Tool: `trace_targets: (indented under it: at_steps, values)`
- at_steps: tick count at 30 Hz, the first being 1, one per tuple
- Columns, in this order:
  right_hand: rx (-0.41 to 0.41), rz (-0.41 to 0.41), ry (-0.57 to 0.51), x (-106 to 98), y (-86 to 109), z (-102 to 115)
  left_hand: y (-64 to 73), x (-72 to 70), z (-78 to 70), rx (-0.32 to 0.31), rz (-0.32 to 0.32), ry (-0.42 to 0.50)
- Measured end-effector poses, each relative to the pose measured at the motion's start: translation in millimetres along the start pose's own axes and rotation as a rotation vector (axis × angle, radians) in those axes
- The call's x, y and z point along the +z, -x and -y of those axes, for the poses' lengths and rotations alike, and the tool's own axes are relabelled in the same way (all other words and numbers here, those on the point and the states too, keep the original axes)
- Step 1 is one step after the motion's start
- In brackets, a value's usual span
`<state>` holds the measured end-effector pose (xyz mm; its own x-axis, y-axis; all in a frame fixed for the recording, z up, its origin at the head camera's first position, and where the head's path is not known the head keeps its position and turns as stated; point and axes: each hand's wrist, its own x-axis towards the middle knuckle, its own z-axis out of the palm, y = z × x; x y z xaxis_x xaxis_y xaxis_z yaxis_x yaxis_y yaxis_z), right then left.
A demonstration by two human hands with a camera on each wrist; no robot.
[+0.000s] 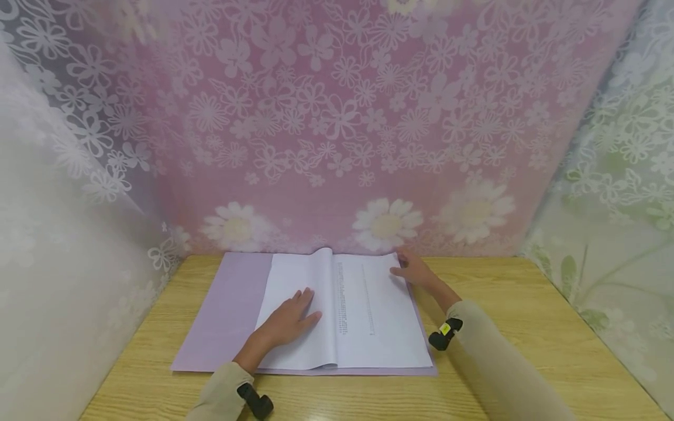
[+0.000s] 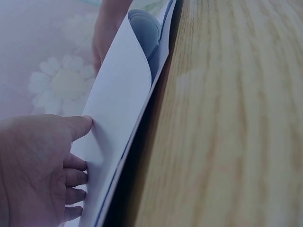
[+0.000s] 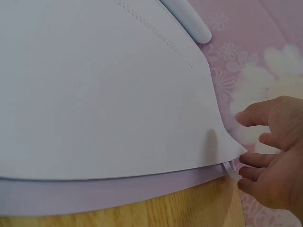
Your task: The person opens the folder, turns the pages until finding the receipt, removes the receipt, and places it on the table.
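Note:
An open booklet of white sheets lies in a light purple folder [image 1: 239, 298] on the table. The left-hand sheets bulge up in a curl along the middle. My left hand [image 1: 286, 323] rests on the left page [image 1: 284, 272], fingers stretched out and thumb apart. The right page [image 1: 400, 327] carries two narrow columns of small print. At its far right corner is my right hand [image 1: 418, 272]; in the right wrist view its fingertips [image 3: 248, 172] are right at the slightly raised page corner, with the thumb held apart above.
The booklet stands on a wooden table [image 1: 500, 304], its far edge close to a pink flowered cloth [image 1: 326, 175]. Pale flowered cloths hang at the left [image 1: 68, 263] and right [image 1: 621, 234]. Each wrist wears a small black camera [image 1: 446, 334].

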<state>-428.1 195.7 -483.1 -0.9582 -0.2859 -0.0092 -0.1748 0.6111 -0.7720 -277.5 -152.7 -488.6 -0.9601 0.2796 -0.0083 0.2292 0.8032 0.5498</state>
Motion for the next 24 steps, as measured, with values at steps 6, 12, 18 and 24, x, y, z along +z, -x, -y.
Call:
trace_targets:
  at_steps: [6, 12, 18, 24]
  values:
    - [-0.112, -0.082, -0.124, -1, 12.4, 10, 0.1, 0.2, -0.2, 0.001, -0.004, -0.004]
    - [-0.185, -0.110, -0.168, -1, 24.9, 15, 0.9, 0.6, -0.5, -0.002, -0.001, -0.005]
    - [-0.198, -0.055, -0.201, -2, 38.1, 21, 1.1, -1.0, -1.8, -0.004, 0.001, -0.003]
    - [-0.125, 0.031, -0.213, -3, 53.6, 28, 0.6, -0.9, -1.6, -0.005, 0.005, 0.011]
